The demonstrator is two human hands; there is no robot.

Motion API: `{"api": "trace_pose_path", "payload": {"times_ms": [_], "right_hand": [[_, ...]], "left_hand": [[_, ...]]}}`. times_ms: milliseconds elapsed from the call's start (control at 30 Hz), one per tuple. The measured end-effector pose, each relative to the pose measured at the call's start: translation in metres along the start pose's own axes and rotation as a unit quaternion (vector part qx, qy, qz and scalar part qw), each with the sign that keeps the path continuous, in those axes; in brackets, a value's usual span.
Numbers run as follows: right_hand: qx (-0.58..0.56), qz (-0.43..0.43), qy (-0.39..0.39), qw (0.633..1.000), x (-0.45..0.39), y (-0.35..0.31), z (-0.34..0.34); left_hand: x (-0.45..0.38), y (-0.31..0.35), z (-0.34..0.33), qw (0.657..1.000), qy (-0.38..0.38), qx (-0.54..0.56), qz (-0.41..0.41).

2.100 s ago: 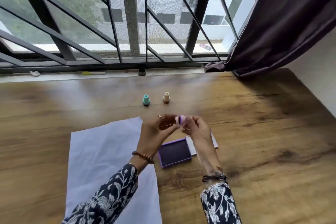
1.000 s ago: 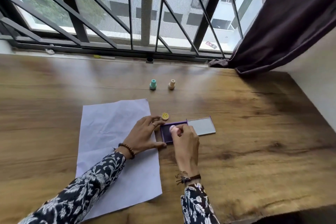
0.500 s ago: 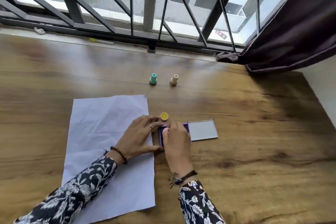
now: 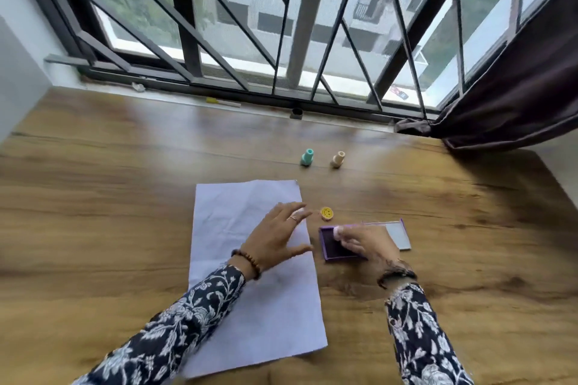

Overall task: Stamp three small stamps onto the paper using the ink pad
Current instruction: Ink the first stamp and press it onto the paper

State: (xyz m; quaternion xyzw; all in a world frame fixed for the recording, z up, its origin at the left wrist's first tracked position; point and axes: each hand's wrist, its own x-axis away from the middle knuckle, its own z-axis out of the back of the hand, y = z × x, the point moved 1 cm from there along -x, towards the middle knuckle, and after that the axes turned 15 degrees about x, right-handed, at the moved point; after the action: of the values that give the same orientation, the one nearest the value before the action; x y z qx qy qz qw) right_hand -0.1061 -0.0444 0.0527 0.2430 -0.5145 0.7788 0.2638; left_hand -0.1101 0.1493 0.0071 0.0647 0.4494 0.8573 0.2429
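Note:
A white paper sheet (image 4: 250,275) lies on the wooden table (image 4: 109,197). Right of it sits the purple ink pad (image 4: 330,245) with its lid (image 4: 397,234) folded open to the right. My right hand (image 4: 366,242) is over the pad, shut on a small pink stamp (image 4: 337,231) whose top shows at my fingertips. My left hand (image 4: 278,236) hovers open, fingers spread, over the paper's right edge. A small yellow smiley cap (image 4: 327,213) lies just behind the pad. A teal stamp (image 4: 307,157) and a beige stamp (image 4: 337,159) stand upright farther back.
A barred window (image 4: 281,40) runs along the table's far edge, with a small dark object (image 4: 296,113) and a yellow-white stick (image 4: 222,101) on the sill. A dark curtain (image 4: 516,87) hangs at the right. A wall closes the left side.
My left hand has let go of the ink pad and shifted left onto the paper. My right hand stays over the pad with the pink stamp. The view has tilted and is blurred.

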Motion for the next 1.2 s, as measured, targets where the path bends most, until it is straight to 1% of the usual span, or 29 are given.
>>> {"api": "trace_pose_path", "payload": {"times_ms": [67, 133, 167, 200, 267, 367, 400, 467, 533, 567, 633, 700, 833, 967, 1100, 1200], "right_hand": [[-0.117, 0.002, -0.003, 0.993, 0.011, 0.005, -0.013], [-0.21, 0.006, -0.036, 0.977, 0.02, 0.005, -0.031], [-0.237, 0.003, -0.055, 0.97, 0.025, 0.002, -0.042], [-0.257, 0.002, -0.071, 0.964, 0.031, -0.004, -0.056], [-0.27, 0.02, -0.083, 0.959, 0.038, -0.016, -0.083], [-0.251, 0.055, -0.063, 0.964, 0.049, -0.037, -0.127], [-0.235, 0.073, -0.046, 0.968, 0.051, -0.045, -0.142], [-0.165, 0.113, 0.012, 0.98, 0.053, -0.058, -0.17], [-0.044, 0.145, 0.092, 0.984, 0.051, -0.069, -0.193], [0.032, 0.161, 0.133, 0.977, 0.049, -0.073, -0.203], [0.164, 0.199, 0.194, 0.946, 0.044, -0.08, -0.219], [0.242, 0.231, 0.226, 0.915, 0.039, -0.082, -0.233], [0.318, 0.282, 0.241, 0.873, 0.029, -0.08, -0.248], [0.409, 0.331, 0.239, 0.816, 0.021, -0.076, -0.256], [0.453, 0.329, 0.243, 0.792, 0.013, -0.077, -0.257], [0.493, 0.324, 0.229, 0.774, 0.007, -0.08, -0.257]], "left_hand": [[0.02, -0.007, 0.022, 0.999, 0.045, -0.005, -0.006], [0.041, -0.016, 0.044, 0.996, 0.083, -0.023, -0.005], [0.053, -0.022, 0.053, 0.994, 0.101, -0.033, -0.005], [0.065, -0.03, 0.064, 0.992, 0.116, -0.038, -0.001], [0.087, -0.044, 0.081, 0.991, 0.129, -0.024, 0.034], [0.106, -0.067, 0.097, 0.993, 0.096, -0.022, 0.072], [0.109, -0.072, 0.099, 0.994, 0.073, -0.024, 0.077], [0.113, -0.081, 0.102, 0.996, 0.031, -0.031, 0.081], [0.115, -0.088, 0.102, 0.995, 0.015, -0.058, 0.075], [0.116, -0.091, 0.101, 0.995, 0.017, -0.071, 0.07], [0.117, -0.095, 0.099, 0.995, 0.029, -0.072, 0.061], [0.118, -0.097, 0.099, 0.996, 0.042, -0.06, 0.049], [0.119, -0.101, 0.099, 0.997, 0.038, -0.043, 0.047], [0.119, -0.101, 0.099, 0.997, 0.038, -0.04, 0.049], [0.119, -0.101, 0.099, 0.997, 0.048, -0.024, 0.05], [0.117, -0.105, 0.104, 0.998, 0.049, -0.002, 0.037]]}}
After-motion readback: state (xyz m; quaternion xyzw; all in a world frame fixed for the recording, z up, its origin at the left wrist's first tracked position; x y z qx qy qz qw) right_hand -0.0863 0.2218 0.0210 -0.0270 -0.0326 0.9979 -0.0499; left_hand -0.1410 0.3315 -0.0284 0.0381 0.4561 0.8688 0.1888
